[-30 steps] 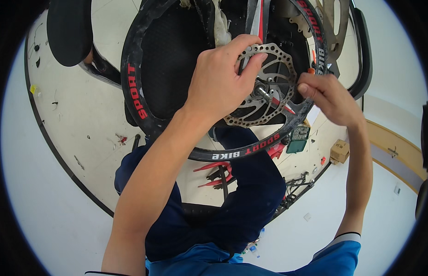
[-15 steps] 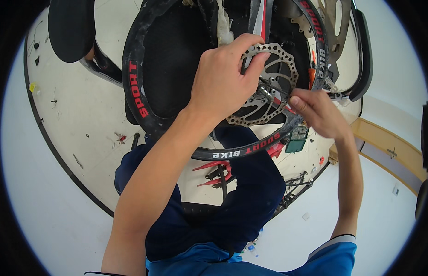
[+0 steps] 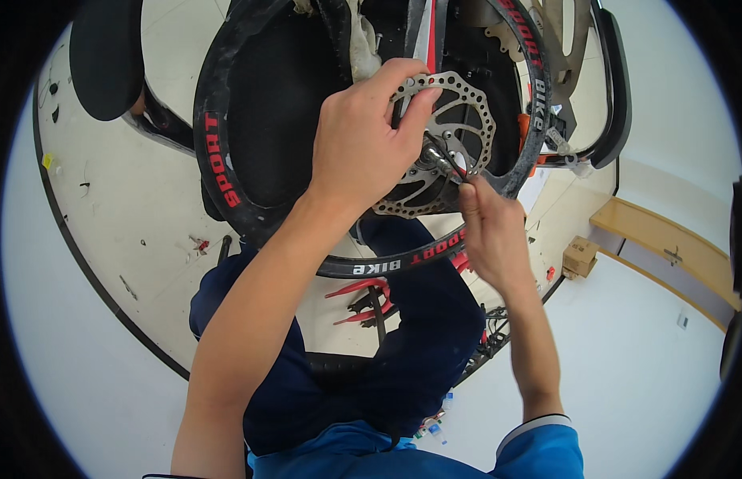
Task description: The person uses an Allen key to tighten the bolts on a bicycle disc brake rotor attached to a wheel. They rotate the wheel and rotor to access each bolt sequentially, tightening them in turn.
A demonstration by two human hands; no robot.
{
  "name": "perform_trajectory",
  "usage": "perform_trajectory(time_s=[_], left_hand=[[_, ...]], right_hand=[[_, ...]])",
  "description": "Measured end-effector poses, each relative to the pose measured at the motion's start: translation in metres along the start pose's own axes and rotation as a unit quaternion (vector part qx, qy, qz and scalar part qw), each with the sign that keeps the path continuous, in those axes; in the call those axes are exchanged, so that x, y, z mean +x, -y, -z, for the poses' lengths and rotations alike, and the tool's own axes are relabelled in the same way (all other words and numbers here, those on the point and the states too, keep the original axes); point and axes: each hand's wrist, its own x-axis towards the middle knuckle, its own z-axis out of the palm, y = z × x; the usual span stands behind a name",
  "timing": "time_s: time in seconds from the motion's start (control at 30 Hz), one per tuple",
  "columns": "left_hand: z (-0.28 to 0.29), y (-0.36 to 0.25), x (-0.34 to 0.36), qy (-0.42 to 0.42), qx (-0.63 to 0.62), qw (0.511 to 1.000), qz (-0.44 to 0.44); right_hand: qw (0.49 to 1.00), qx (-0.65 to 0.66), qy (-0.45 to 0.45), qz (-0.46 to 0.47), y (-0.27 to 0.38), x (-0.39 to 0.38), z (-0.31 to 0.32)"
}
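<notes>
A black spoked bicycle wheel with red and white lettering lies before me, over my knees. At its hub sits a silver brake disc, perforated and wavy-edged. My left hand grips the disc's upper left edge, thumb and fingers closed on it. My right hand is closed on a thin dark hex key, just below and right of the hub. The key's far end reaches the bolts around the hub; whether it sits in one cannot be made out.
A black padded armrest stands at the left, another chair arm at the right. Red bicycle parts lie on the floor beyond my legs. A cardboard box stands by the wall; small scraps are scattered on the floor at left.
My right hand has swung clockwise around the hub with the hex key, from the right side down toward me. My left hand keeps its hold on the disc. The whole view has shifted slightly.
</notes>
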Motion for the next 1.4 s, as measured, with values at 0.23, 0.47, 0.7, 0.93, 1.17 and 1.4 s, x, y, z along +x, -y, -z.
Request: perform_trajectory(time_s=[0.23,0.47,0.7,0.93,1.17,1.4], left_hand=[[-0.002,0.001,0.001,0.000,-0.002,1.000,-0.002],[0.000,0.001,0.003,0.002,-0.020,1.000,-0.002],[0.002,-0.007,0.004,0.016,-0.017,1.000,0.010],[0.000,-0.002,0.003,0.002,-0.017,1.000,-0.006],[0.000,-0.002,0.004,0.001,-0.017,1.000,-0.019],[-0.002,0.001,0.004,-0.008,-0.019,0.999,-0.036]], right_hand=[[0.997,-0.002,-0.069,-0.028,0.013,-0.007,-0.021],[0.999,-0.001,-0.036,0.035,-0.003,0.001,-0.011],[0.993,-0.069,0.010,0.098,-0.028,0.031,0.062],[0.954,-0.183,0.136,0.196,-0.018,0.066,0.095],[0.939,-0.200,0.151,0.236,-0.011,0.079,0.091],[0.934,-0.214,0.193,0.212,-0.011,0.085,0.098]])
